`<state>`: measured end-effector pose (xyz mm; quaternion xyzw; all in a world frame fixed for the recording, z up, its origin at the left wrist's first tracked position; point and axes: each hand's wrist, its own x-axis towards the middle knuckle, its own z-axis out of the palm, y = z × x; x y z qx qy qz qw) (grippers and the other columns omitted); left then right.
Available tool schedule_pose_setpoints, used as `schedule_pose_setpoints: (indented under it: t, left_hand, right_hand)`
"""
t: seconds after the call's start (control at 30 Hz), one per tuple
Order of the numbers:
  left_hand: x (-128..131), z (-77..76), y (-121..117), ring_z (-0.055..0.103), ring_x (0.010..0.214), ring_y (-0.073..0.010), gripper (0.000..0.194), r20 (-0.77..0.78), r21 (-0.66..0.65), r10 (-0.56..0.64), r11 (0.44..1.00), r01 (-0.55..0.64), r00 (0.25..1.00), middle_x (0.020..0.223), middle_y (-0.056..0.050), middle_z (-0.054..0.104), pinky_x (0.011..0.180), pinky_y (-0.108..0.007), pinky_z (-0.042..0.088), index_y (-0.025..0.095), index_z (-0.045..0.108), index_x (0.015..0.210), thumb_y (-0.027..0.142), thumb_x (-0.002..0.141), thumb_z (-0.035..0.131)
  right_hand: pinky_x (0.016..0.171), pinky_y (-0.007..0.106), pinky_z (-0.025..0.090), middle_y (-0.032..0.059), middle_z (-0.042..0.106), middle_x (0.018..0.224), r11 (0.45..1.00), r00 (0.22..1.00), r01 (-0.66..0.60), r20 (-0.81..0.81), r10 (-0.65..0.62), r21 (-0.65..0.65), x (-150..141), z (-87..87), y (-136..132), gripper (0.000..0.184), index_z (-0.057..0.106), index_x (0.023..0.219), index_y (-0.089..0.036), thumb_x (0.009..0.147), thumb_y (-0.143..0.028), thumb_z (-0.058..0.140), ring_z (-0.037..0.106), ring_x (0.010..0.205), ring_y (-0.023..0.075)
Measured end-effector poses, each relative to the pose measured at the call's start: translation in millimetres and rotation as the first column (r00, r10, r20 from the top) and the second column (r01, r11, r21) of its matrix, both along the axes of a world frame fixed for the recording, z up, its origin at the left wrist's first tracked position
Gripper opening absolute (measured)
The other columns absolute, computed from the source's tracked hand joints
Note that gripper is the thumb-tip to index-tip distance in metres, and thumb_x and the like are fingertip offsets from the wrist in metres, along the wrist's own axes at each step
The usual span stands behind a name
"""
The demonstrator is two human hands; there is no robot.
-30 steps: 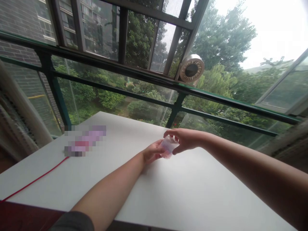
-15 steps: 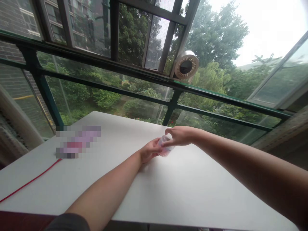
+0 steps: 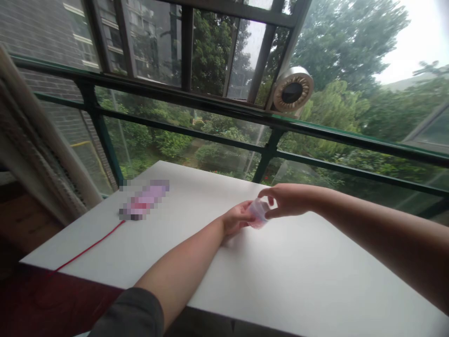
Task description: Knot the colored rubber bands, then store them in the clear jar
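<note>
My left hand (image 3: 240,219) is closed around the left side of a small clear plastic container (image 3: 258,216) with pinkish contents, held slightly above the white table (image 3: 301,276). Motion blur hides the details of the container and whatever is inside. Close against its right side is my right hand (image 3: 286,200), its fingers curved and apart, with a gap between forefinger and thumb. The thumb tip lies at the container's edge; whether it presses there I cannot tell.
On the table's left part lies a pixelated purple-pink object (image 3: 149,199), with a red cable (image 3: 91,250) running over the near edge. A round silver-rimmed object (image 3: 293,91) stands by the window rail. Window frames border the far side; a curtain (image 3: 42,135) hangs left.
The view has shifted, so everything sits further right or left of before. My right thumb and fingers have drawn back from across the container to its right edge; my left hand keeps its hold.
</note>
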<state>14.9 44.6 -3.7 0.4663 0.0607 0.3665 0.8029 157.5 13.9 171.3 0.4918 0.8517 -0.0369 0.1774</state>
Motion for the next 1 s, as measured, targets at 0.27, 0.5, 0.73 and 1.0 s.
schedule_pose_setpoints:
  t: [0.27,0.5,0.73,1.0]
  left_hand:
    - [0,-1.5,5,0.058,0.088,-0.0217,0.068,0.014,-0.006,0.003,1.0,-0.003,1.0,0.103,-0.011,0.06,0.076,-0.031,0.044,0.018,0.056,0.116,0.026,0.053,0.081]
    - [-1,-0.9,7,0.057,0.087,-0.0196,0.064,0.026,0.001,-0.011,1.0,0.011,1.0,0.101,-0.009,0.059,0.075,-0.03,0.043,0.018,0.058,0.113,0.026,0.053,0.081]
    - [1,-2.5,6,0.057,0.088,-0.0201,0.065,0.042,-0.023,0.043,0.999,-0.042,0.998,0.1,-0.009,0.059,0.077,-0.031,0.043,0.018,0.057,0.113,0.022,0.052,0.082]
    - [-1,0.8,7,0.058,0.087,-0.0207,0.065,0.055,-0.006,0.039,0.999,-0.039,0.998,0.099,-0.01,0.061,0.077,-0.031,0.043,0.017,0.056,0.113,0.023,0.054,0.081]
  right_hand:
    - [0.065,0.029,0.046,0.0099,0.06,0.113,0.997,0.988,-0.068,-0.14,0.063,-0.031,3,-8.6,6,0.081,0.038,0.135,-0.023,0.061,-0.037,0.066,0.062,0.078,0.0216]
    - [0.061,0.029,0.043,0.0086,0.065,0.098,0.996,0.994,-0.088,-0.068,0.086,-0.025,-8,-6.3,4,0.057,0.052,0.123,-0.023,0.068,-0.041,0.06,0.062,0.075,0.0226]
    - [0.051,0.029,0.038,0.0117,0.066,0.075,0.998,0.996,0.028,0.082,-0.033,0.06,-13,-12.2,13,0.059,0.067,0.092,-0.015,0.071,-0.067,0.047,0.06,0.063,0.0233]
    - [0.067,0.031,0.045,0.0121,0.062,0.112,1.0,0.999,0.013,-0.047,-0.012,0.027,-3,-5.5,19,0.079,0.04,0.135,-0.022,0.066,-0.057,0.059,0.062,0.085,0.0265]
